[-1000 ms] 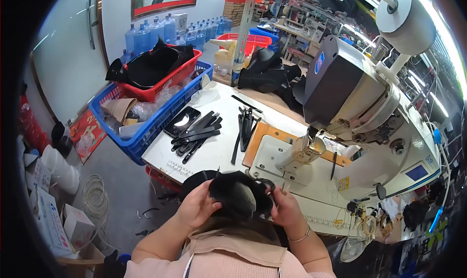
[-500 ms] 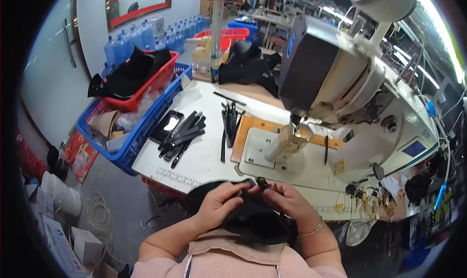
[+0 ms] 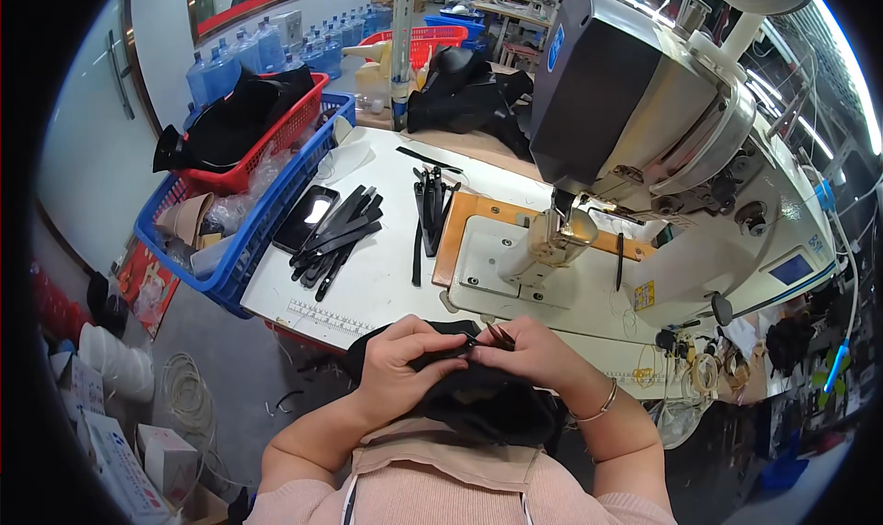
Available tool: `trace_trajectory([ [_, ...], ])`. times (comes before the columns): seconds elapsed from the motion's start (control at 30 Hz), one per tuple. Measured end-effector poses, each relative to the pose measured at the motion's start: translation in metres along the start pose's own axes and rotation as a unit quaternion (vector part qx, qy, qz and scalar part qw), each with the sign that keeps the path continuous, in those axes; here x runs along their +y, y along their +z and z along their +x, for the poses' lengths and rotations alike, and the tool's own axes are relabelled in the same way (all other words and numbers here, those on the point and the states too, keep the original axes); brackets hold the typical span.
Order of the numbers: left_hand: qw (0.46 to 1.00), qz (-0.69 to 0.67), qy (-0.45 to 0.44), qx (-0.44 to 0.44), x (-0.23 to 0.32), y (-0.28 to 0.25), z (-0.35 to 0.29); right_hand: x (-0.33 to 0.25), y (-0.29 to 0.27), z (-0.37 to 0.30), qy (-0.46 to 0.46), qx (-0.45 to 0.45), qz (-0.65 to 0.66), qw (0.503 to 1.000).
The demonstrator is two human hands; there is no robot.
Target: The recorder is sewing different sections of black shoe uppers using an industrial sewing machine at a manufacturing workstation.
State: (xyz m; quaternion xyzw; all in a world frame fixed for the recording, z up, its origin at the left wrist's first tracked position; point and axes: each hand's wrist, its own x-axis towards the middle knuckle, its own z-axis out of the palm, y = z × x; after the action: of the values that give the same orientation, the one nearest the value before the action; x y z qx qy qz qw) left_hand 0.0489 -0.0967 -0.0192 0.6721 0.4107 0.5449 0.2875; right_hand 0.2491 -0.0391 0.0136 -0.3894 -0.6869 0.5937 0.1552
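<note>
In front of my body lies a black bag-like piece [image 3: 497, 405], soft and dark, with its inner folds hard to make out. My left hand [image 3: 405, 359] is closed in a pinch on its upper edge. Close by, nearly touching those fingertips, my right hand [image 3: 529, 350] is closed too, gripping a small dark-brown tool [image 3: 500, 337] with narrow ends; its kind is not clear. The right fingertips also meet the black edge. Beyond both hands stands a white sewing machine [image 3: 662, 148], its post bed [image 3: 543, 249] rising from the table.
On the white table [image 3: 368, 295] lie black strips [image 3: 338, 235], a second bundle of strips [image 3: 430, 203] and a phone [image 3: 308, 218]. A blue basket [image 3: 235, 281] stands at the left, a red basket [image 3: 267, 153] of black pieces on it. More black pieces [image 3: 469, 93] lie behind.
My hands have come closer together at the black piece's edge. The brown tool has turned in my right hand, its narrow ends now showing. The head view has shifted slightly.
</note>
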Motion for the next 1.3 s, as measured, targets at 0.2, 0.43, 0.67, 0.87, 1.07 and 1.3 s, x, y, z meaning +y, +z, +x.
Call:
trace_trajectory([
  [0.2, 0.993, -0.044, -0.008, 0.105, 0.003, 0.012, 0.003, 0.004, 0.002, 0.003, 0.004, 0.034, 0.05, 0.998],
  [0.43, 0.992, 0.03, 0.103, 0.068, -0.009, 0.013, 0.009, 0.008, 0.004, 0.008, -0.022, 0.046, 0.021, 0.998],
  [0.67, 0.988, 0.066, 0.123, 0.066, -0.013, 0.014, 0.008, 0.015, 0.009, 0.009, -0.034, -0.008, 0.187, 0.982],
  [0.87, 0.988, 0.097, 0.119, 0.017, -0.011, 0.007, 0.011, 0.011, 0.016, 0.006, -0.104, 0.074, -0.045, 0.991],
  [1.07, 0.954, 0.197, 0.221, -0.049, -0.01, -0.003, 0.014, 0.029, 0.015, 0.007, -0.069, 0.048, 0.073, 0.994],
  [1.3, 0.986, 0.092, 0.135, 0.012, -0.021, 0.002, 0.003, 0.024, 0.034, 0.008, -0.045, 0.084, 0.175, 0.98],
])
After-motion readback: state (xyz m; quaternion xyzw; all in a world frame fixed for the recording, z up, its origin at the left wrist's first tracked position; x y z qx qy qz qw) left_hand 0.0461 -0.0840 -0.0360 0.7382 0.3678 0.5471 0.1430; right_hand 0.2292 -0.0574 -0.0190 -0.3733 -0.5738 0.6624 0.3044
